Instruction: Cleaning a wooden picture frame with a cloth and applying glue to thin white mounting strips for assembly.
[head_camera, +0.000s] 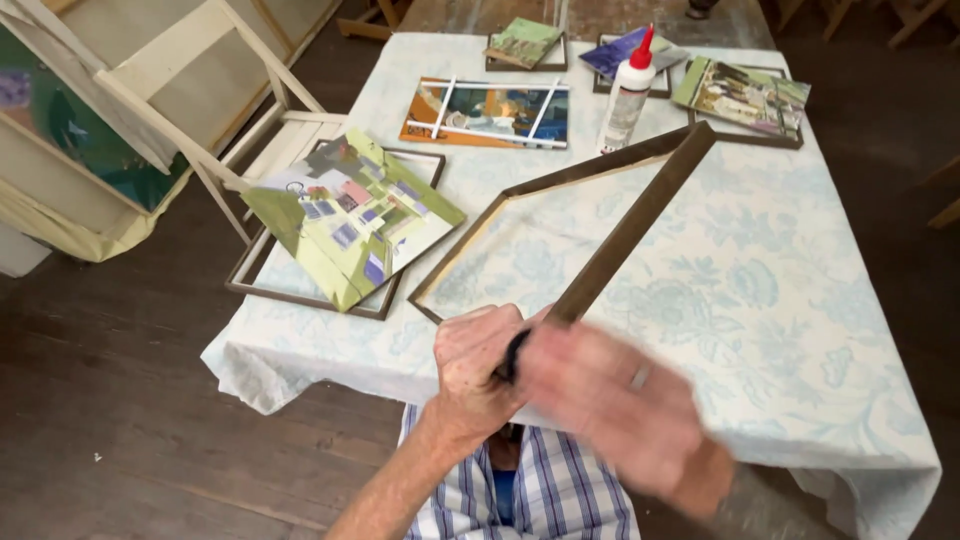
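A large dark wooden picture frame (640, 215) lies tilted on the table, its near corner raised toward me. My left hand (475, 365) grips that near corner, with something dark showing between my fingers. My right hand (605, 400), blurred by motion, covers the same corner from the right; what it holds is hidden.
The table (780, 290) has a pale blue floral cloth. A white glue bottle (626, 95) with a red cap stands at the back. A green painting (350, 215) rests on a small frame at the left edge. More paintings (490, 112) lie at the back. White wooden frames (190, 90) lean at left.
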